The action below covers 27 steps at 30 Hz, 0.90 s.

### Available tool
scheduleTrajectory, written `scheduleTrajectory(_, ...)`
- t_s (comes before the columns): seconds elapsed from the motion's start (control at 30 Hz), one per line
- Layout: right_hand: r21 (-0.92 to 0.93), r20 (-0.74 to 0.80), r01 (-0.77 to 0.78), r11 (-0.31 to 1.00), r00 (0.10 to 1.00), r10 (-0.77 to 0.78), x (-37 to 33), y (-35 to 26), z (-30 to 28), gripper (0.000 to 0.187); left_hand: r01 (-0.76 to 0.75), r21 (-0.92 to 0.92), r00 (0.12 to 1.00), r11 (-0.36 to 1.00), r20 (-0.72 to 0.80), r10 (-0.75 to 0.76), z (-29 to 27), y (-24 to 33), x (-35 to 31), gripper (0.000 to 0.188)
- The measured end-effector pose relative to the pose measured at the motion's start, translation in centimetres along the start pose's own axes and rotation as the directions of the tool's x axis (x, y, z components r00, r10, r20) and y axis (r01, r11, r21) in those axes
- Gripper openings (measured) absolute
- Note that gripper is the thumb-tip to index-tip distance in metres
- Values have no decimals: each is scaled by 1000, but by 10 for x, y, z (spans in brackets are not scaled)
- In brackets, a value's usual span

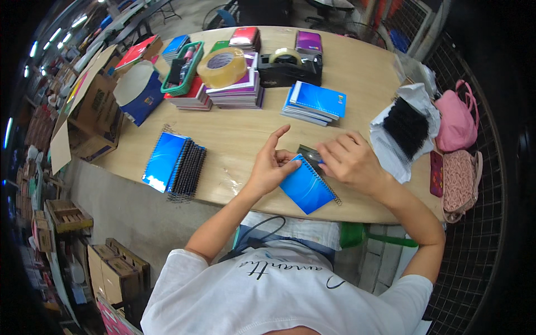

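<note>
My left hand (270, 167) pinches the top corner of a small blue notebook (308, 188) between thumb and fingers, its index finger raised. A black wire coil (325, 183) runs along the notebook's right edge and sticks out past its lower corner. Close by the coil's upper end, my right hand (347, 159) is closed on a dark hand tool (309, 153). The fingers cover most of that tool, so its exact kind cannot be made out. To the left lies a row of coil-bound blue notebooks (174, 163). Blue booklets (319, 101) without visible coils are stacked beyond my hands.
Black coils (406, 127) lie on white wrapping at the right, beside a pink bag (455, 120) and a patterned pouch (461, 181). Farther back stand a tape dispenser (290, 68), a large tape roll (222, 67), a green basket (184, 72) and a cardboard box (97, 120).
</note>
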State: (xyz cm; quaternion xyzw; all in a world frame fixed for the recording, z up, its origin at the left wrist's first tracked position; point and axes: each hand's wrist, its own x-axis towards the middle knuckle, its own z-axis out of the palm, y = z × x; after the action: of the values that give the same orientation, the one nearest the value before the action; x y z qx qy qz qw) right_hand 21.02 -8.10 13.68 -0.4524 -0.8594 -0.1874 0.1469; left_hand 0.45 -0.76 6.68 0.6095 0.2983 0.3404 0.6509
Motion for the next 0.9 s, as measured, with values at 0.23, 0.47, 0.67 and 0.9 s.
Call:
scheduleTrajectory(0.23, 596, 172, -504, 625, 840, 515, -24, -11, 9, 28, -194, 212, 951, 958, -198, 236, -1, 2, -19, 54)
scheduleTrajectory(0.47, 236, 61, -755, 612, 640, 766, -137, 39, 61, 33, -298, 351, 567, 887, -682, 461, -119, 101, -90, 24)
scheduleTrajectory(0.67, 57, 81, -744, 666, 668, 740, -144, 28, 84, 35, -168, 885, 857, 435, -87, 508, -204, 147, -79, 16)
scheduleTrajectory(0.9, 24, 2, -716, 698, 698, 716, -143, 26, 92, 35, -287, 914, 956, 285, 290, 32, -219, 92, -22, 10)
